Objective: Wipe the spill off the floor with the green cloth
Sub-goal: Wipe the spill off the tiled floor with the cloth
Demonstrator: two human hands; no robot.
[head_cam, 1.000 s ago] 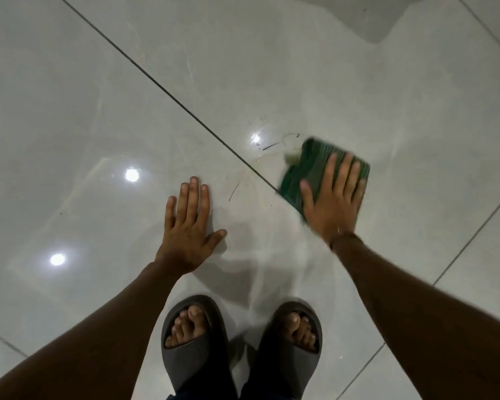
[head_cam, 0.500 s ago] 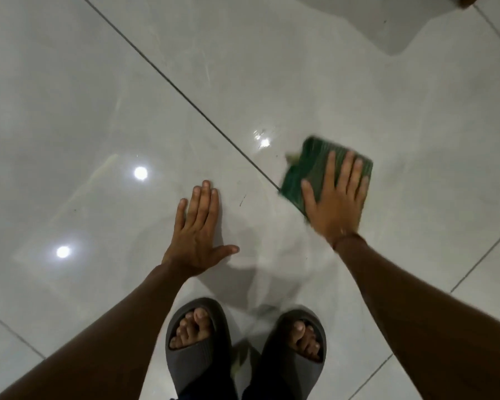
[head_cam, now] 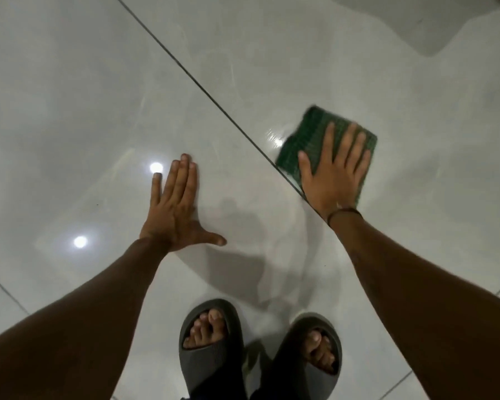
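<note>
While pressed flat beneath the right hand (head_cam: 334, 180), green cloth (head_cam: 309, 131) lying on the floor (head_cam: 84, 82) just right of the dark grout line (head_cam: 202, 85), one corner touching it. Fingers (head_cam: 345, 142) spread straight over the cloth, not curled round it; cloth edge showing beyond the fingertips. Wet glint (head_cam: 273, 137) just left of the cloth. Left hand (head_cam: 175, 209) well left of the grout line, fingers extended, palm down on bare tile.

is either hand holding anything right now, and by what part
The right hand presses flat on the near half of the green cloth, not gripping it. The left hand rests bare on the floor.
</note>
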